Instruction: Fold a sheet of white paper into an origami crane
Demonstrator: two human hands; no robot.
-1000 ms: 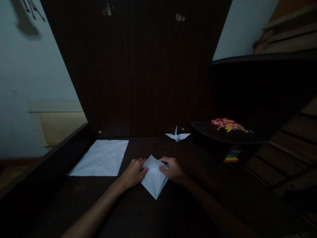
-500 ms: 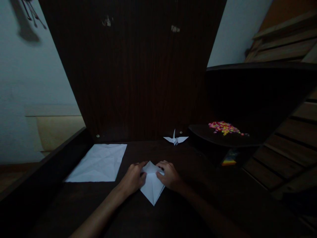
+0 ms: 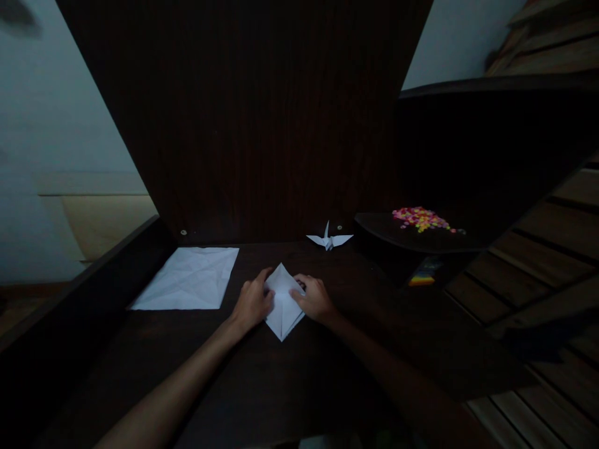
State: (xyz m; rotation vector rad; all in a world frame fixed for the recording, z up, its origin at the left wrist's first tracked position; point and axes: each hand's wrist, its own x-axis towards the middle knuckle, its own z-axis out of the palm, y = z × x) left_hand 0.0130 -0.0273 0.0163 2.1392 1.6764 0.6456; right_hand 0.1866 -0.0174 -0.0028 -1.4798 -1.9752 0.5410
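A white sheet of paper folded into a diamond (image 3: 282, 312) lies on the dark desk with one corner toward me. Its left side is pinched by my left hand (image 3: 255, 300), the thumb resting on top. Opposite, my right hand (image 3: 316, 299) grips the right side, thumb on the upper layer and fingers partly hidden behind the edge. Layers show apart along the lower right edge. Beyond my hands a finished white paper crane (image 3: 330, 240) stands with its wings spread.
To the left lies a creased, unfolded white sheet (image 3: 187, 278). A raised dark side board (image 3: 88, 274) borders the desk there. On the right, a low curved shelf (image 3: 374, 229) bears a heap of small colourful pieces (image 3: 421, 218). A tall dark panel (image 3: 243, 137) closes the back.
The top corner of the folded paper, creased across before, now lies flatter and extends further away from me. The whole scene has shifted upward as my head tilted down.
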